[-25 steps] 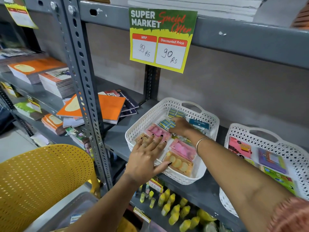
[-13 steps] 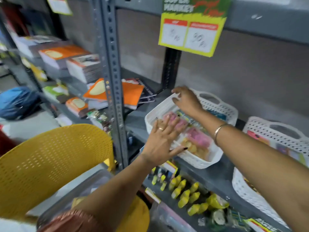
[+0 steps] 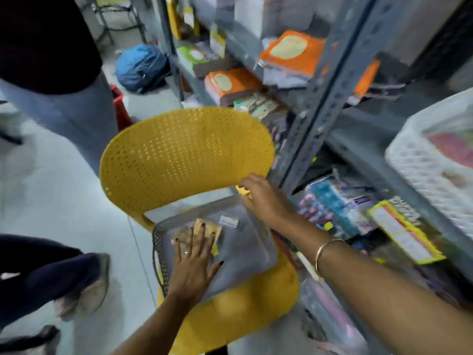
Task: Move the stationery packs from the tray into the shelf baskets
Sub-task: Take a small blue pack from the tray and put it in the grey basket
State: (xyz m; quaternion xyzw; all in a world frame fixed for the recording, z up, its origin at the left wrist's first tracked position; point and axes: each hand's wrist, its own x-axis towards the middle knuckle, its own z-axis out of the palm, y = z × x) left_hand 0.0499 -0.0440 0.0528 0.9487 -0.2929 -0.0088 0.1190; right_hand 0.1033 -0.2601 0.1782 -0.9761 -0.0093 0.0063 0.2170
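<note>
The left hand [image 3: 192,262] lies flat, fingers spread, on a tan pack [image 3: 204,230] in the grey tray [image 3: 245,249] on the yellow chair [image 3: 184,160]. The right hand [image 3: 261,198] reaches over the tray's far corner, fingers pinched on a small yellow pack [image 3: 242,191]. The picture is blurred, so the packs' print is unreadable. Half a second ago both hands were at the white basket [image 3: 430,160] on the shelf; now they are down at the tray.

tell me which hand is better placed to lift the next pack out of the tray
Probably the left hand: it lies flat on the packs in the grey tray on the yellow chair. The right hand is at the tray's far corner, pinching something small and yellow.
</note>
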